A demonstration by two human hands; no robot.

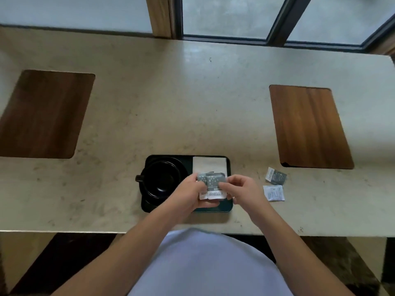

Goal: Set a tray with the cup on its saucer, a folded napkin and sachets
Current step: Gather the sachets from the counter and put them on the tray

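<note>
A black tray [229, 167] lies on the counter near its front edge. On the tray's left half a black cup [162, 179] stands on a black saucer [147, 202], handle pointing left. A folded white napkin [209, 164] lies in the tray's far right corner. Over the tray's right half, my left hand [188, 194] and my right hand [241, 189] together hold a small stack of grey-and-white sachets [213, 184]. Two more sachets lie on the counter to the right of the tray: a grey one [276, 176] and a white one [274, 192].
Two wooden boards are set in the beige counter, one at far left [42, 114] and one at right [310, 127]. A window with dark frames [275, 37] runs along the back. The counter's front edge [106, 231] is close to my body.
</note>
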